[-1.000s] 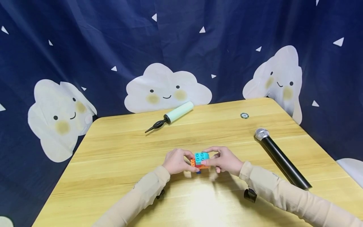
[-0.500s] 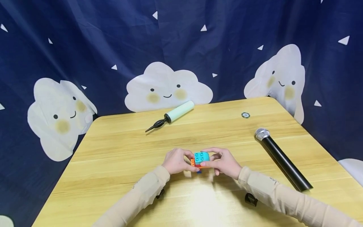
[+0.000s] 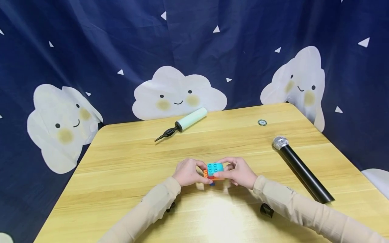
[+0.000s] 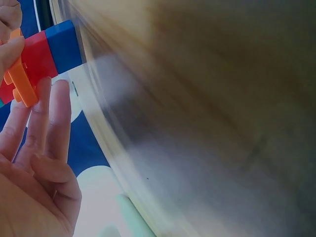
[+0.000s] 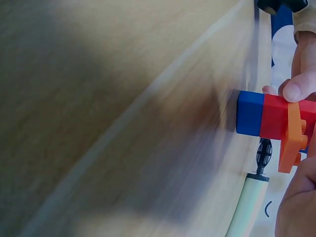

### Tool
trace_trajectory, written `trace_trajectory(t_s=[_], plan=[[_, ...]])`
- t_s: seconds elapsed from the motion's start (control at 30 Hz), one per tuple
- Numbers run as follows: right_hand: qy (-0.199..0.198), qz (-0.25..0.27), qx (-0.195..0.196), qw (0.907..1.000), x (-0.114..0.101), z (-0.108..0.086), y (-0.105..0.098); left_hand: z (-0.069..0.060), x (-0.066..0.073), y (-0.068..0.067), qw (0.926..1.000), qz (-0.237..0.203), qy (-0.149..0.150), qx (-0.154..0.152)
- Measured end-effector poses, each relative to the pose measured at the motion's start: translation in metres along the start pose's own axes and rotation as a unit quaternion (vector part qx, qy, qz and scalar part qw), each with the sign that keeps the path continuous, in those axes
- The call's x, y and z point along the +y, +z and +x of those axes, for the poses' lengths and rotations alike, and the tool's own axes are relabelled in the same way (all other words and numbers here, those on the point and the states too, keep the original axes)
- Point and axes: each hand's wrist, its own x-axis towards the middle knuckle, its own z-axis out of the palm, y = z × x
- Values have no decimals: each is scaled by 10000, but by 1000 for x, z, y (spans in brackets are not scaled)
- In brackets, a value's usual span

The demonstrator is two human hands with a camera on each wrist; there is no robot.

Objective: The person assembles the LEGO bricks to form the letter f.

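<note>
Both hands hold a stack of toy building bricks near the middle of the table. A teal brick [image 3: 215,167] with studs forms its top. Below it a long orange brick [image 5: 291,140] sticks out past both sides, between red bricks [image 5: 274,117]. A blue brick [image 5: 249,113] is at the bottom, close over the tabletop; the frames do not show clearly whether it touches. My left hand [image 3: 187,172] pinches the stack's left side by the orange brick. From the right, my right hand [image 3: 240,172] grips the teal brick, its thumb on the front face and fingers behind.
A black microphone [image 3: 304,170] with a silver head lies to the right. Toward the back are a pale green hand pump [image 3: 191,119] with a black nozzle and a round chip [image 3: 262,123]. The wooden table [image 3: 121,162] ends at a blue curtain [image 3: 194,44].
</note>
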Motion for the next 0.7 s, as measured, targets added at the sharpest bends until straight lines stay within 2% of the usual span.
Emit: trace_trajectory(t_s=[0.23,0.33,0.47,0.6,0.7], plan=[[-72,35,-78,9999,0,-1,-2,-1,1,1,10000,26,-34,65],[-81,-130,-202,9997,2,0,-4,-2,0,3,9999,96,-68,106],[-245,-952,-245,9949,0,0,-15,-3,1,4,9998,140,-20,161],[-463,-1948,-179,9796,-2,0,-25,-4,1,3,9996,215,19,185],[-460,-2155,-347,9748,5,1,-25,-3,0,4,9993,318,48,204]])
